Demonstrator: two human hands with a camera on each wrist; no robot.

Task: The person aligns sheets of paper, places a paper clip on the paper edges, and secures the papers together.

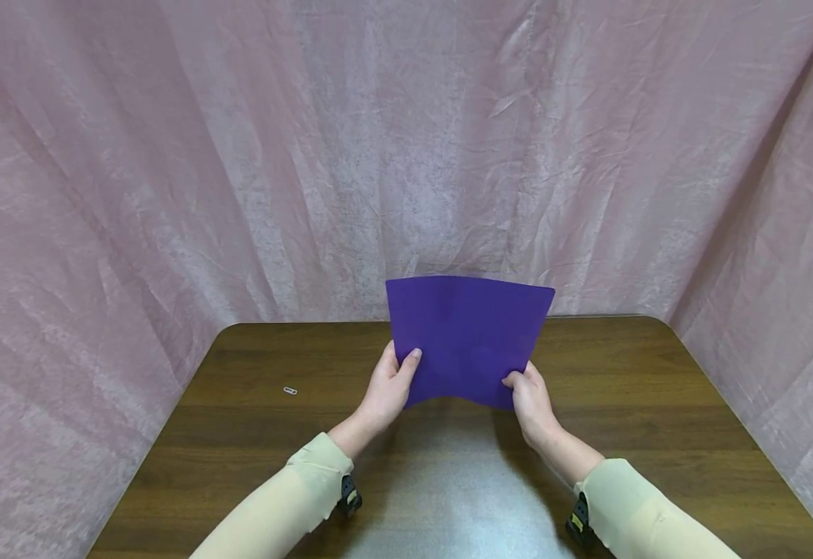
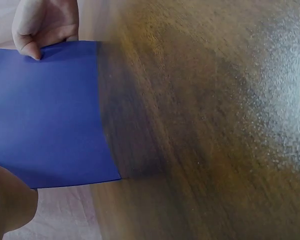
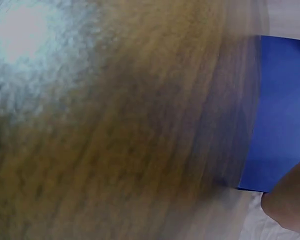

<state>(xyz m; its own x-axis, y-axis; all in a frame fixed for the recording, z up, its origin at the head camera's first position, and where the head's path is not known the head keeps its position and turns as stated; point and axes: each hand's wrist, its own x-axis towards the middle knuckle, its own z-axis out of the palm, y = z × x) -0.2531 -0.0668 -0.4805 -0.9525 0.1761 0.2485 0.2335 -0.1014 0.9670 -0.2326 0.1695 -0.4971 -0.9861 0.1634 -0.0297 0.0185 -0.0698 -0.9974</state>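
Observation:
A purple sheet of paper (image 1: 465,334) is held up above the table, bowed slightly between both hands. My left hand (image 1: 388,384) pinches its left edge, thumb on the near face. On the opposite edge, my right hand (image 1: 533,400) pinches the sheet the same way. In the left wrist view the sheet (image 2: 50,115) looks blue, with the right hand (image 2: 47,22) at its top edge and part of the left hand (image 2: 10,200) low in the corner. The right wrist view shows only a strip of the sheet (image 3: 282,115) beside part of the right hand (image 3: 290,200).
A small white paper clip (image 1: 290,390) lies on the wooden table (image 1: 238,466), left of the left hand. Pink curtains (image 1: 406,155) hang behind the table and along its sides. Light glares off the table's near middle.

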